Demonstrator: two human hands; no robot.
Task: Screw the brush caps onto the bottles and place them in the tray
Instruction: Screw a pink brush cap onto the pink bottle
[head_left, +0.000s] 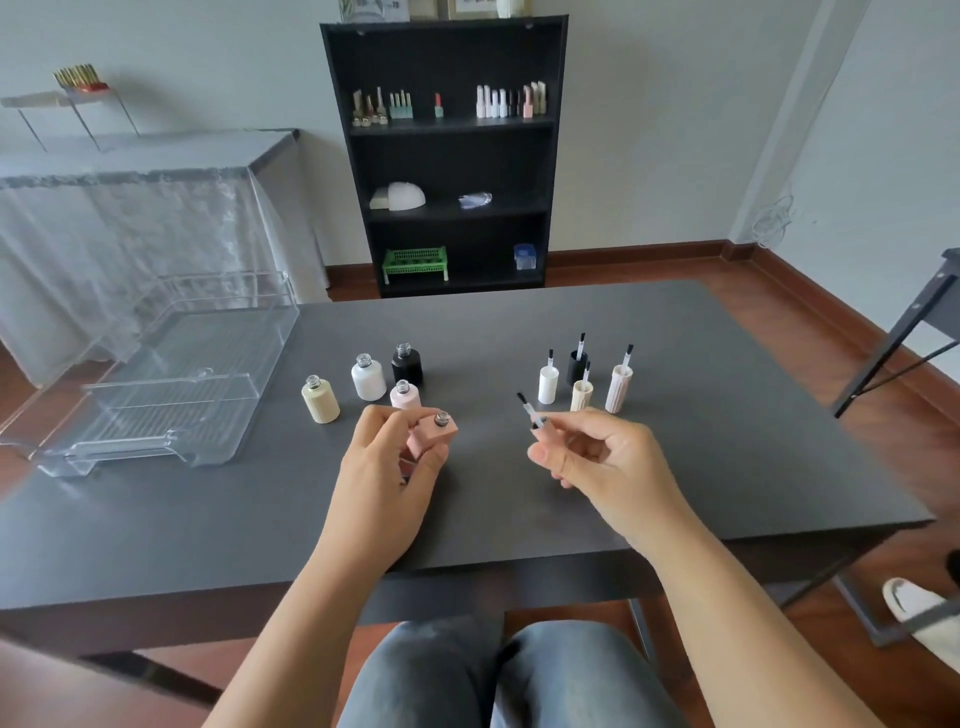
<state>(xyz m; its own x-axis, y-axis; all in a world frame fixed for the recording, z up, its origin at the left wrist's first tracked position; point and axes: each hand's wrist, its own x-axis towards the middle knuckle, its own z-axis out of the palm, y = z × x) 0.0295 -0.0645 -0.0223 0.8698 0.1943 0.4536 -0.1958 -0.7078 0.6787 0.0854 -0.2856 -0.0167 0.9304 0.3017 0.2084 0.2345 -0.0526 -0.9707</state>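
My left hand (387, 470) grips a pink square bottle (434, 434) with an open neck, tilted above the table. My right hand (597, 457) holds a brush cap (531, 413), its black brush tip pointing up and left toward the bottle. The two are apart. On the table behind stand open bottles: cream (320, 399), white (368, 378), black (407, 364) and pale pink (405, 395). To the right stand upright brush caps: white (548, 383), black (577, 364), cream (581, 394) and ribbed pale (618, 387). A clear plastic tray (156, 395) sits at the table's left.
The dark table (675, 467) ends just before my knees. A black shelf unit (447, 156) with small bottles stands behind it. A draped table is at far left, a metal frame at far right, and a slippered foot (914, 603) at lower right.
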